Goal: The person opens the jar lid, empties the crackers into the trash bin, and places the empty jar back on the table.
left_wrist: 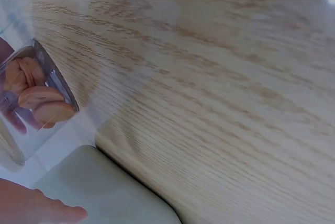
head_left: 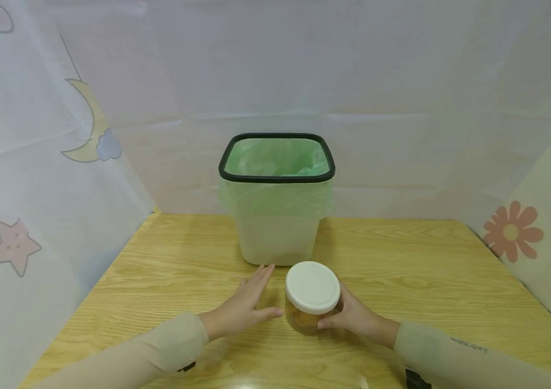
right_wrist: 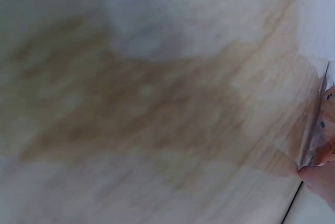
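A clear jar with a white lid stands upright in front of the bin in the head view. My right hand grips it from the right, thumb on the near side. Round brown cookies show through its wall in the left wrist view. To the left of the jar, my left hand is held with straight, spread fingers, its thumb tip close to the jar's side. The right wrist view catches only the jar's edge and a fingertip at the right.
A pale bin with a black rim and a green plastic liner stands just behind the jar. Both are on a wood-grain table. Printed cloth hangs at the back and both sides.
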`<move>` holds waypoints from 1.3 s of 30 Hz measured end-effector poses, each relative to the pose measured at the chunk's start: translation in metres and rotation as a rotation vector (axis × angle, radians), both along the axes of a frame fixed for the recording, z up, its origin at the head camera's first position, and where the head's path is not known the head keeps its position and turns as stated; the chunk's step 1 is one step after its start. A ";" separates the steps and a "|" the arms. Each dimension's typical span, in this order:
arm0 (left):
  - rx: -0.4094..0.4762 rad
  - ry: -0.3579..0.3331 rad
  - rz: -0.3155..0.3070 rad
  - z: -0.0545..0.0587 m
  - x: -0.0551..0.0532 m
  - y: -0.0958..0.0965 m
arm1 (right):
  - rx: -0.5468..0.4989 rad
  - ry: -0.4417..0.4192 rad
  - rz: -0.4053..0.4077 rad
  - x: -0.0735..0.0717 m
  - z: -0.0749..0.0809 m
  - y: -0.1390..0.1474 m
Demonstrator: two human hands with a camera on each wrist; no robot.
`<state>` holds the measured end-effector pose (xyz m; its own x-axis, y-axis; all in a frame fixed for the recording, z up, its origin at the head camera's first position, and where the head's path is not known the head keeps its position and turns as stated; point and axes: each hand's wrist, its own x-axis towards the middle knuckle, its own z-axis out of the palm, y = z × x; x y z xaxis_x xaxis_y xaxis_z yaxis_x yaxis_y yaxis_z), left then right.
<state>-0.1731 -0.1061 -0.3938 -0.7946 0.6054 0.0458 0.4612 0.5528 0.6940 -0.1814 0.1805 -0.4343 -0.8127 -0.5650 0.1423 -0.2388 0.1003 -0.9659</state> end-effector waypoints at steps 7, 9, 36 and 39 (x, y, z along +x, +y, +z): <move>0.064 -0.055 0.043 0.000 -0.004 0.006 | -0.021 -0.021 0.021 -0.003 -0.001 0.000; 0.085 -0.062 0.047 -0.002 -0.006 0.006 | -0.032 -0.018 0.026 -0.003 -0.002 0.000; 0.152 -0.123 -0.160 -0.001 -0.046 0.008 | 0.057 -0.103 -0.017 -0.001 0.004 0.003; 0.150 -0.109 -0.183 0.000 -0.052 0.009 | 0.055 -0.104 -0.012 -0.001 0.005 0.002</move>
